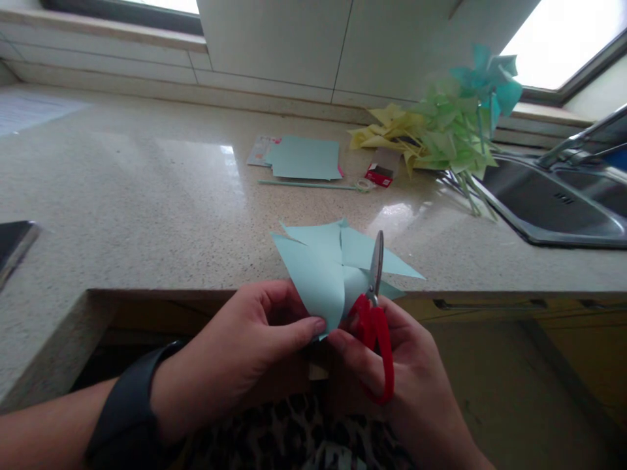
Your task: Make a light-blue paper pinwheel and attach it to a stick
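Observation:
My left hand [264, 333] pinches the lower edge of a light blue sheet of paper [321, 271] between thumb and fingers. Cuts run into the sheet from its corners, and its pointed flaps spread over the counter's front edge. Red-handled scissors [385, 346] rest in my right hand [406, 365], the handle looped round the thumb and the blades pointing up and away. The thumb and fingertips of that hand also come close to the paper's lower edge; whether they grip it is hard to make out.
On the speckled counter [161, 196] lie a stack of light blue paper [306, 156], a thin stick [308, 185], a tape roll [364, 185] and a small red box [381, 171]. Paper pinwheels [441, 124] lie beside a steel sink [563, 202]. A dark object [14, 245] sits at left.

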